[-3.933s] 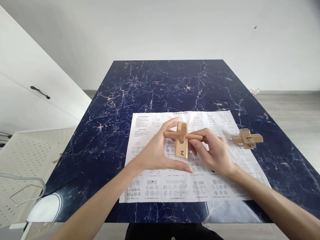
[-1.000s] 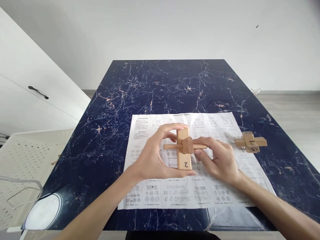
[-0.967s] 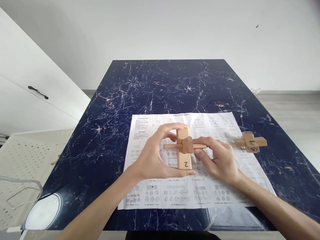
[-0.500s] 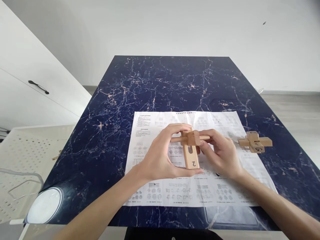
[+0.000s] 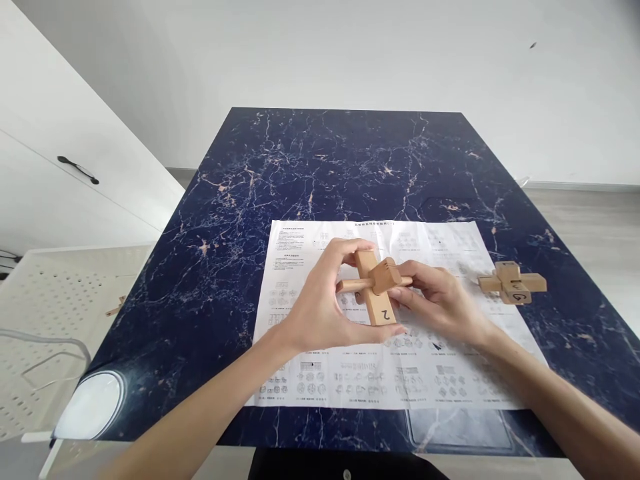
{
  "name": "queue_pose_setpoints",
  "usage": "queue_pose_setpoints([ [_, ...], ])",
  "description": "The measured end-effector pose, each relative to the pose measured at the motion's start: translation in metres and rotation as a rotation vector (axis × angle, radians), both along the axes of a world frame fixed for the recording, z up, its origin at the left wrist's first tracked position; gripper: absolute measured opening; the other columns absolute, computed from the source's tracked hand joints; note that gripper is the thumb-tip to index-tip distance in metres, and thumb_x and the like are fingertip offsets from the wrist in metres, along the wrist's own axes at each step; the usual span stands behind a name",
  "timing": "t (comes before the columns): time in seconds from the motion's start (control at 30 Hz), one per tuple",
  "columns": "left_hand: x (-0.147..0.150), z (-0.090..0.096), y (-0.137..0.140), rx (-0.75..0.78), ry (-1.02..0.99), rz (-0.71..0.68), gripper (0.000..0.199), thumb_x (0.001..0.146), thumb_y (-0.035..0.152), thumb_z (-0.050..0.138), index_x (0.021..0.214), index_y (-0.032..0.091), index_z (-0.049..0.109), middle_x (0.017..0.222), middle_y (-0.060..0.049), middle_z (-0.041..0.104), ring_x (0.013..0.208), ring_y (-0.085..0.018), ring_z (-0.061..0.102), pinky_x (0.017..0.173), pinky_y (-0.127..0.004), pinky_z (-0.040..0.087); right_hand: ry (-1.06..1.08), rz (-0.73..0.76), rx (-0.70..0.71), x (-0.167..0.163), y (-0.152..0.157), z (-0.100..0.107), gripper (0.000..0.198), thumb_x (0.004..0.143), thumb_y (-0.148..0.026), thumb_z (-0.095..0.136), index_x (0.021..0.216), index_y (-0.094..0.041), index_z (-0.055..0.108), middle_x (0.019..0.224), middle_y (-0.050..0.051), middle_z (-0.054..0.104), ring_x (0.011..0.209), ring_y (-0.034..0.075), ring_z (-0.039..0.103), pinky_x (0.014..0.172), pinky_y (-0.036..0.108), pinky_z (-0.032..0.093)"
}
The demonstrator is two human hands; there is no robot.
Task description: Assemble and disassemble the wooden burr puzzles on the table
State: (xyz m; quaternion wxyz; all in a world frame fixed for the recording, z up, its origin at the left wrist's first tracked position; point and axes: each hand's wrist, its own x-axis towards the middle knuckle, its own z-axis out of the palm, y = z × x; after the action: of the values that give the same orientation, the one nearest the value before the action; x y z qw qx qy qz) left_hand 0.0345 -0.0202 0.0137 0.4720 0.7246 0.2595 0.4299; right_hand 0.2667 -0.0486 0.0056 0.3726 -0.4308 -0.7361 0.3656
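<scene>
My left hand is closed on a wooden puzzle block marked 2, fingers at its far end and thumb under its near end. A shorter wooden block sits across its middle. A thin wooden rod passes crosswise there and sticks out on both sides. My right hand pinches the rod's right end between thumb and fingers. How the pieces fit together inside is hidden.
Under my hands lies a printed sheet with diagrams. An interlocked wooden puzzle sits at its right edge on the dark blue marbled table. A white round lamp is at the front left, near a perforated cart.
The block marked 2 has tilted, its far end swinging left. The crossing block now covers the slot that showed before, and the rod slants more.
</scene>
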Motion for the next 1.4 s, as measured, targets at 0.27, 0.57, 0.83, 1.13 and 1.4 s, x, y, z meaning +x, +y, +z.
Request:
queue_pose_setpoints([
  [0.27,-0.002,-0.006,0.002,0.254,0.08,0.056,0.085,0.075,0.04,0.097,0.143,0.031,0.046,0.14,-0.012,0.057,0.123,-0.033,0.065,0.096,-0.049,0.063,0.016,-0.015,0.024,0.0,0.001,-0.002,0.024,0.108,-0.039,0.066,0.129,-0.027,0.069,0.115,0.007,0.078,0.099,0.023,0.075,0.085,0.036,0.062],
  [0.57,-0.002,-0.009,-0.001,0.491,0.307,0.215,0.076,0.086,0.02,0.085,0.148,0.024,0.042,0.14,-0.015,0.063,0.122,-0.031,0.069,0.1,-0.049,0.058,0.105,-0.043,0.016,0.001,0.0,0.002,0.032,0.111,-0.054,0.053,0.121,-0.028,0.067,0.114,0.008,0.07,0.105,0.028,0.067,0.091,0.042,0.055],
  [0.83,-0.002,-0.007,-0.001,0.493,0.384,0.126,0.089,0.082,0.02,0.088,0.155,0.026,0.037,0.14,-0.012,0.068,0.131,-0.034,0.062,0.109,-0.055,0.054,-0.051,-0.024,-0.192,-0.006,-0.004,0.003,0.043,0.112,-0.052,0.053,0.081,-0.022,0.058,0.067,-0.001,0.056,0.058,0.014,0.048,0.054,0.031,0.036],
  [1.13,-0.003,-0.007,0.001,0.485,0.331,0.063,0.085,0.088,0.024,0.085,0.158,0.027,0.037,0.15,-0.013,0.064,0.137,-0.033,0.063,0.114,-0.056,0.055,0.006,0.039,-0.159,-0.003,-0.002,0.013,0.042,0.114,-0.045,0.051,0.081,-0.022,0.06,0.069,-0.001,0.058,0.06,0.014,0.051,0.057,0.031,0.037],
  [1.4,-0.002,-0.008,0.0,0.548,0.33,0.085,0.082,0.089,0.027,0.084,0.157,0.023,0.039,0.144,-0.013,0.069,0.131,-0.031,0.068,0.112,-0.052,0.055,-0.042,0.077,-0.179,-0.01,-0.008,0.006,0.049,0.118,-0.048,0.036,0.078,-0.023,0.05,0.067,-0.002,0.053,0.056,0.014,0.047,0.056,0.031,0.039],
])
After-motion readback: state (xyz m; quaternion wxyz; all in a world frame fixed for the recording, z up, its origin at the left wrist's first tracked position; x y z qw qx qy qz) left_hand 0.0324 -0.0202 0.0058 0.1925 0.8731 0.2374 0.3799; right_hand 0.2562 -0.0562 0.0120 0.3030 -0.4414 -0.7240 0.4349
